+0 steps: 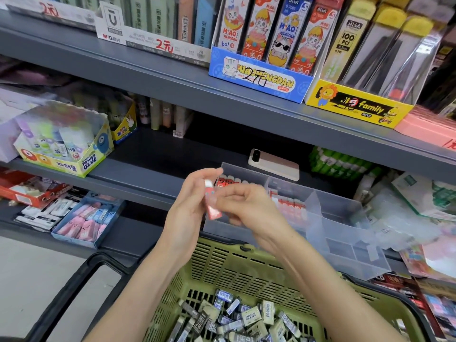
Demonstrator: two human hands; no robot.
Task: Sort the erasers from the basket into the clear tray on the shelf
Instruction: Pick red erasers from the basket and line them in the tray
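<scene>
Mid-frame, the left hand (190, 208) is holding the top of a red-and-white eraser (214, 213) and the right hand (249, 206) is pinching its middle, over the green basket (246, 267), and I think it is needing a turn to stand straight beside the red erasers (292, 206) in the clear tray (345, 218) at right.

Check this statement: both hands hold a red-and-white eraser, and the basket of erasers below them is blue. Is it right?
No. The head view shows the basket is green, not blue. The left hand and right hand do hold the red-and-white eraser.
</scene>
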